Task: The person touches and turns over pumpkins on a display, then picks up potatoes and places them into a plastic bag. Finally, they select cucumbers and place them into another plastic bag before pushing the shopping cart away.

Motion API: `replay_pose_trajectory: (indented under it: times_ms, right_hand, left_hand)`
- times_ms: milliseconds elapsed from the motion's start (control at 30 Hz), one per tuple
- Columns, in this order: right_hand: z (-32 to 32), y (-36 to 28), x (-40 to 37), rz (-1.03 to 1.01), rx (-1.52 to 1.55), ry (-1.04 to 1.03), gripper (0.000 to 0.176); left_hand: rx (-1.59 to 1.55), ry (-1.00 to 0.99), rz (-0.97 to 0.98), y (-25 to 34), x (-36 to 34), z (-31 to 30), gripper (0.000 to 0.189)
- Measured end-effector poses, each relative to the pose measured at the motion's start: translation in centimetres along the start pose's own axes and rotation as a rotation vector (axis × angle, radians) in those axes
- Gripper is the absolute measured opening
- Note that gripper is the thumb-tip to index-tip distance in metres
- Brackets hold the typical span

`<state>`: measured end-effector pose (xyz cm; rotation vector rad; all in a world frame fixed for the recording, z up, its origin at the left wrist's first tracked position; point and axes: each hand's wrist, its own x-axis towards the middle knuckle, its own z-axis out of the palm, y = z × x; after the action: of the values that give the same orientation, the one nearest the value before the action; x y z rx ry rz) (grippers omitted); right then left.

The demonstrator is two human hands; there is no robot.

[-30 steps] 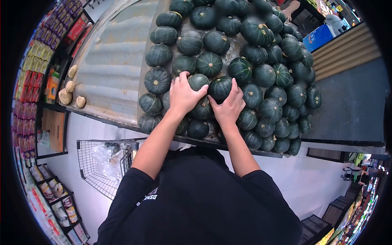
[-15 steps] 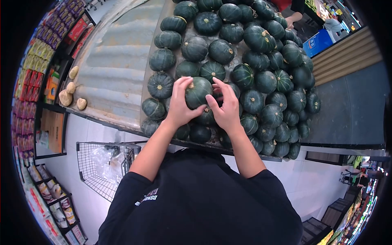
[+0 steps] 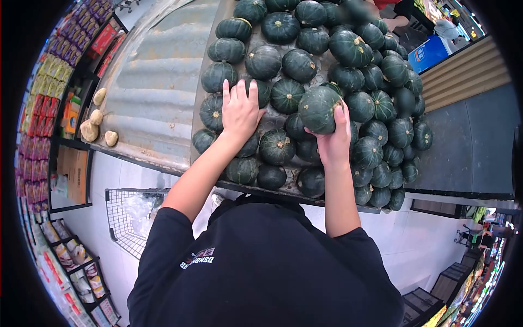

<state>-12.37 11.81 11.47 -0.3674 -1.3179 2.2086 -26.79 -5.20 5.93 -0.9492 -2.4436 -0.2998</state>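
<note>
In my right hand [image 3: 335, 131] is a round dark green pumpkin [image 3: 319, 110], held up over the others with the thumb on its right side. My left hand [image 3: 241, 109] has its fingers spread and lies over the pumpkins at the left of the pile, its fingertips at a dark pumpkin [image 3: 262, 93] partly hidden beneath them. Just right of that hand sits a striped pumpkin [image 3: 287, 96]. Below it, near the front edge, is another pumpkin [image 3: 277, 146].
The pumpkins lie on a display stand with a corrugated surface [image 3: 158, 82]. Several pale tubers [image 3: 90, 131] sit at its left edge. A wire shopping cart [image 3: 117, 218] with plastic bags stands front left. Another person's arm [image 3: 396, 23] shows at the top right.
My hands have moved apart. The left let go of the held pumpkin and moved up and left; the right carried that pumpkin to the right.
</note>
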Motion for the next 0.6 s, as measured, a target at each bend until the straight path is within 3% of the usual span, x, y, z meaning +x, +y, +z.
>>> replay_pose_trajectory:
  times_ms: [200, 267, 333, 467, 600]
  right_hand:
    - [3.7, 1.5, 2.5, 0.284, 0.054, -0.078, 0.044]
    - [4.5, 3.1, 3.4, 0.245, 0.035, -0.053, 0.045]
    - [4.7, 3.7, 4.3, 0.172, 0.016, -0.057, 0.049]
    - [4.0, 4.2, 6.1, 0.158, 0.061, -0.043, 0.055]
    - [4.4, 4.1, 6.3, 0.157, 0.012, -0.018, 0.057]
  left_hand:
    - [0.015, -0.042, 0.054, -0.4, 1.4, 0.5, 0.079]
    - [-0.008, -0.056, 0.080, -1.0, 1.8, -0.6, 0.078]
    - [-0.080, -0.293, 0.151, -1.5, 2.1, -2.0, 0.079]
    - [-0.075, -0.440, 0.312, -2.0, 2.0, -2.4, 0.086]
    - [-0.155, -0.332, 0.236, -2.0, 1.0, -1.7, 0.083]
